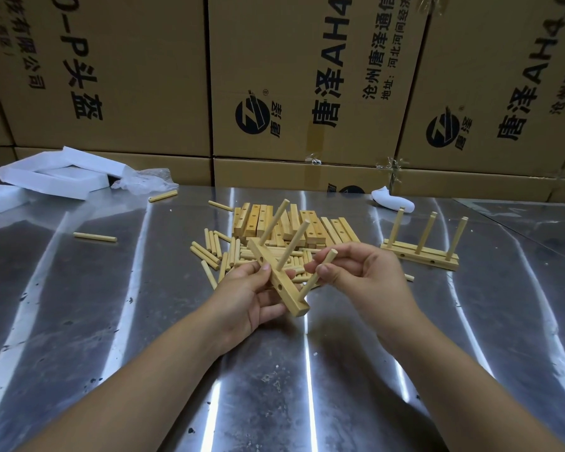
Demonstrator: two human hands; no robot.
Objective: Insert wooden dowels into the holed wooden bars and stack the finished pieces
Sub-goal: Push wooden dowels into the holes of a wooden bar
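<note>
My left hand (247, 296) grips a holed wooden bar (282, 287) from below, tilted, above the table. Two dowels stand in the bar's far holes, and one of them (294, 246) rises past my fingers. My right hand (361, 277) pinches a third dowel (318, 277) whose lower end sits at the bar's near hole. Behind my hands lie a heap of loose dowels (214, 252) and a pile of holed bars (276, 223). A finished piece (421, 252) with three upright dowels stands on the table to the right.
The metal table (79, 305) reflects light in streaks. Stray dowels lie at the left (95, 237) and further back (163, 196). White foam packing (53, 174) and a plastic bag (146, 182) sit at the back left. Cardboard boxes (307, 76) wall off the back.
</note>
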